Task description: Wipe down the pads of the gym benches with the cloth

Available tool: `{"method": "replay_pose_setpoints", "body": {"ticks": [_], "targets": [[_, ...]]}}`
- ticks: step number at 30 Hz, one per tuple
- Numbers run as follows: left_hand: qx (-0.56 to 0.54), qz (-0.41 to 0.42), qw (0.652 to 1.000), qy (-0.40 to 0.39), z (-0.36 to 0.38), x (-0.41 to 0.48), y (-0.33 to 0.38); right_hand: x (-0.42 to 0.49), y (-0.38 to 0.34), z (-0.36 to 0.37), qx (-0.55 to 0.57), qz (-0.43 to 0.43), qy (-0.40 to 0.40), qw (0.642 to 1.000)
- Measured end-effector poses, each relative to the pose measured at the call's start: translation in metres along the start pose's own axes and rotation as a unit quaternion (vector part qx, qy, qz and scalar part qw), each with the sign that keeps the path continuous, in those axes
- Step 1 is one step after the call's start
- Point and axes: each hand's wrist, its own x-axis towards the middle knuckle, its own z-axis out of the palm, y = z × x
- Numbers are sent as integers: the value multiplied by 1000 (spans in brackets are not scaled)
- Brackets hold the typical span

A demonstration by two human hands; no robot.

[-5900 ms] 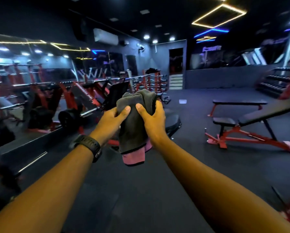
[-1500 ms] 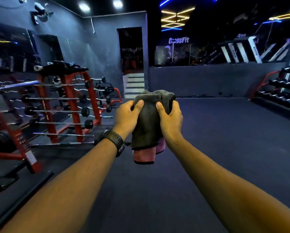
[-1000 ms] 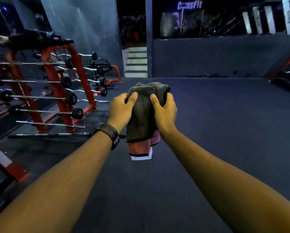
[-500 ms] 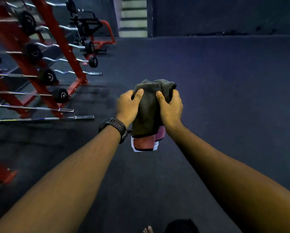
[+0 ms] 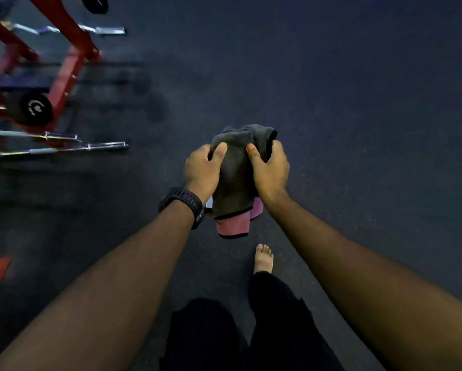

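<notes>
Floor: dark rubber gym flooring [image 5: 358, 103] fills our view, a red barbell rack [image 5: 61, 76] at left.
Cloth: our grey-and-pink cloth [image 5: 235, 180] sits bunched between both hands, off the floor.
Hands: left hand [image 5: 201, 172] and right hand [image 5: 271, 175] grip it, thumbs on its front, fingers [image 5: 277, 149] curled behind, we judge to keep it folded for wiping.
Unseen: no bench pad is in frame; the rack is blurred and cropped.

Cloth [image 5: 235, 180] between both hands (rack [image 5: 64, 73] far left), above floor [image 5: 358, 103].
</notes>
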Motion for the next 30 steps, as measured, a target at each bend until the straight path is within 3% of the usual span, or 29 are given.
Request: {"method": "replay_pose_setpoints", "body": {"ticks": [7, 18, 25, 30], "targets": [[33, -82, 994, -60, 88, 93, -86, 79, 113, 56, -43, 99, 7, 994], [77, -178, 970, -145, 240, 205, -278, 164, 347, 155, -131, 199, -14, 971], [88, -211, 963, -144, 288, 234, -361, 183, 426, 193, -117, 262, -36, 957], [181, -281, 925, -179, 294, 246, -379, 184, 447, 203, -169, 316, -108, 927]]}}
